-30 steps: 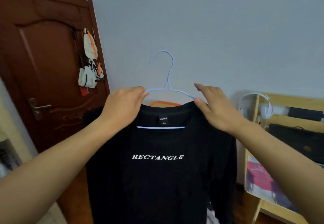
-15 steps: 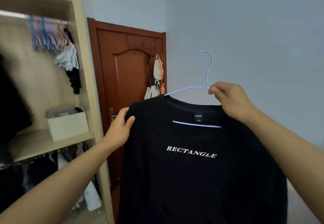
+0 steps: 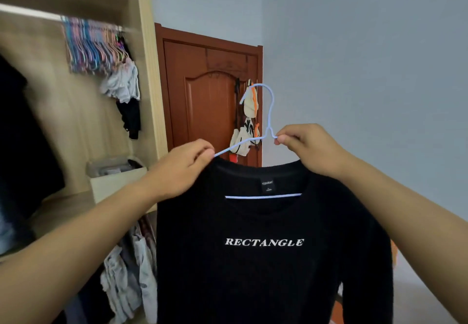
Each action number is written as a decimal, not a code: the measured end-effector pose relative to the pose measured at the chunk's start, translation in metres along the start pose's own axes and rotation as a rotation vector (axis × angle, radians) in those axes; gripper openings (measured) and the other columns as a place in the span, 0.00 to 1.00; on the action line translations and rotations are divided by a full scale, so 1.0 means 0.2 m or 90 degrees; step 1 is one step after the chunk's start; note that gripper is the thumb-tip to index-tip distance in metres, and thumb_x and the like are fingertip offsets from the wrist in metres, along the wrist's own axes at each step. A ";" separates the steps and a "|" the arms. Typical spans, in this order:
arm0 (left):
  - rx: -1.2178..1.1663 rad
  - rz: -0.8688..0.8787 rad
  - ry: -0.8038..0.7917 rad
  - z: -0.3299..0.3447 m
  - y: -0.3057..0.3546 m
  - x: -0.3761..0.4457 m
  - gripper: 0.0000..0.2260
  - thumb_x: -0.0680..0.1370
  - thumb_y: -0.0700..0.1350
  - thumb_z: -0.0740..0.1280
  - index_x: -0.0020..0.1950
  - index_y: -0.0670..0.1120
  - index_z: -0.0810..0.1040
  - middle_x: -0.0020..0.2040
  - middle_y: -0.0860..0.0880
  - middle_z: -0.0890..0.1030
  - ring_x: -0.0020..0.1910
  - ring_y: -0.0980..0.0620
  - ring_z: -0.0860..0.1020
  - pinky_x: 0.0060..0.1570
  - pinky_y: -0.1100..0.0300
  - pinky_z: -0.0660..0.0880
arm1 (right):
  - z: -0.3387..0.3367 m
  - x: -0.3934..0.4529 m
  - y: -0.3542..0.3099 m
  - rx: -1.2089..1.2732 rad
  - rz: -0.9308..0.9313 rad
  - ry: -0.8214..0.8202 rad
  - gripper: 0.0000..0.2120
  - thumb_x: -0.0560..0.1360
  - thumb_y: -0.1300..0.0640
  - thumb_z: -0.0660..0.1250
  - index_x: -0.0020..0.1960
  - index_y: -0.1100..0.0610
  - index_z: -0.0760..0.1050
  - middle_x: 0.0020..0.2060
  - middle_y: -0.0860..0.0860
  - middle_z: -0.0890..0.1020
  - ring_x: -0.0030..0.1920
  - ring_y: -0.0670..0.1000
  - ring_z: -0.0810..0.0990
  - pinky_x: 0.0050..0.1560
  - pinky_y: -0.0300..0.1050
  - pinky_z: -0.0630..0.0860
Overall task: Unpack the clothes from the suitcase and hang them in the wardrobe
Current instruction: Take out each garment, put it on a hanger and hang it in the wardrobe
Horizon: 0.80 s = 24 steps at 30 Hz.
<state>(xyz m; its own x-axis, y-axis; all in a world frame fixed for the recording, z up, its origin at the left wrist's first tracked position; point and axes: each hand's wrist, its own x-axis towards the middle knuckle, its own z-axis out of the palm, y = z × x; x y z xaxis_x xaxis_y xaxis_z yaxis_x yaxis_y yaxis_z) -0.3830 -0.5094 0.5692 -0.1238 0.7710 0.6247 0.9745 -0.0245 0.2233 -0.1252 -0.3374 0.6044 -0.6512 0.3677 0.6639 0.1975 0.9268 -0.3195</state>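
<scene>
Both grips pinching — left hand [image 3: 183, 168], right hand [image 3: 307, 146] on hanger [image 3: 270, 111] carrying shirt [image 3: 266, 260].

The black knitted long-sleeved sweater [image 3: 273, 260] bears "RECTANGLE" in white capitals across its chest; its small black neck label [image 3: 267, 186] is too blurred to read.

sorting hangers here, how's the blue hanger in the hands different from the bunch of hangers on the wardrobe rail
The blue hanger carries a black shirt; most of the bunch of hangers looks bare. The blue hanger is held in the air, the left hand at its shoulder and the right hand at its neck; the bunch hangs from the rail. It is one colour; the bunch mixes pink, blue and purple. Both look thin and wire-like.
</scene>
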 end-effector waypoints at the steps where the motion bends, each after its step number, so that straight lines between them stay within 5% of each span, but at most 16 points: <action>1: 0.064 0.032 -0.005 0.00 0.00 0.01 0.13 0.85 0.58 0.54 0.58 0.54 0.74 0.51 0.57 0.79 0.49 0.56 0.77 0.48 0.53 0.73 | 0.03 0.06 -0.05 0.010 0.001 0.002 0.11 0.82 0.58 0.63 0.46 0.58 0.82 0.28 0.45 0.73 0.30 0.40 0.72 0.34 0.32 0.65; 4: 0.149 0.026 0.085 -0.06 -0.10 0.11 0.11 0.85 0.54 0.55 0.46 0.52 0.69 0.38 0.54 0.75 0.40 0.48 0.75 0.40 0.48 0.73 | 0.08 0.24 -0.16 0.063 0.017 -0.039 0.10 0.82 0.58 0.63 0.45 0.55 0.81 0.29 0.46 0.77 0.27 0.40 0.72 0.33 0.30 0.67; 7: 0.124 -0.005 0.101 -0.17 -0.31 0.18 0.13 0.85 0.52 0.58 0.41 0.50 0.69 0.33 0.51 0.73 0.35 0.48 0.74 0.38 0.47 0.73 | 0.11 0.40 -0.20 0.241 0.055 -0.177 0.05 0.82 0.58 0.64 0.56 0.54 0.76 0.43 0.52 0.86 0.33 0.46 0.78 0.37 0.39 0.75; 10: 0.116 -0.030 0.106 -0.26 -0.52 0.21 0.14 0.84 0.53 0.60 0.39 0.56 0.67 0.32 0.52 0.73 0.34 0.51 0.74 0.38 0.48 0.73 | 0.17 0.57 -0.19 0.449 0.084 -0.303 0.20 0.82 0.43 0.57 0.60 0.59 0.74 0.59 0.54 0.84 0.49 0.56 0.83 0.47 0.49 0.77; 12: 0.116 -0.043 0.097 -0.31 -0.63 0.24 0.13 0.84 0.53 0.60 0.39 0.56 0.69 0.32 0.52 0.74 0.34 0.53 0.74 0.38 0.49 0.73 | 0.24 0.69 -0.21 0.579 0.101 -0.395 0.33 0.80 0.34 0.49 0.61 0.61 0.76 0.64 0.57 0.80 0.53 0.58 0.82 0.40 0.46 0.76; 16: 0.183 -0.080 0.082 -0.42 -0.83 0.25 0.13 0.84 0.54 0.59 0.44 0.49 0.74 0.36 0.51 0.77 0.39 0.51 0.76 0.43 0.47 0.75 | 0.49 0.92 -0.25 0.734 0.118 -0.470 0.45 0.78 0.28 0.42 0.65 0.65 0.76 0.66 0.61 0.77 0.38 0.52 0.79 0.24 0.38 0.65; 20: 0.217 -0.114 0.065 -0.53 -1.04 0.22 0.09 0.84 0.55 0.60 0.45 0.57 0.75 0.40 0.55 0.77 0.42 0.54 0.77 0.47 0.50 0.75 | 0.75 1.09 -0.33 0.807 0.128 -0.460 0.50 0.76 0.25 0.41 0.65 0.66 0.77 0.63 0.61 0.80 0.31 0.49 0.56 0.25 0.40 0.52; 24: 0.242 -0.210 0.145 -0.71 -1.23 0.21 0.16 0.83 0.54 0.63 0.70 0.54 0.75 0.59 0.52 0.73 0.60 0.53 0.73 0.68 0.56 0.69 | 0.94 1.37 -0.44 0.871 0.128 -0.419 0.53 0.74 0.23 0.40 0.61 0.68 0.79 0.59 0.62 0.82 0.28 0.47 0.55 0.26 0.40 0.51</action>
<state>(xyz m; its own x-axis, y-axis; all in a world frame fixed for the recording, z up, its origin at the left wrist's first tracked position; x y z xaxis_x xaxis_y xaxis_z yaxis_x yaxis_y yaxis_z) -0.6547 -0.5602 0.6465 -0.4299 0.5404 0.7232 0.8713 0.4584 0.1754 -0.4582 -0.3327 0.6873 -0.9688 0.0344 0.2453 -0.2468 -0.0473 -0.9679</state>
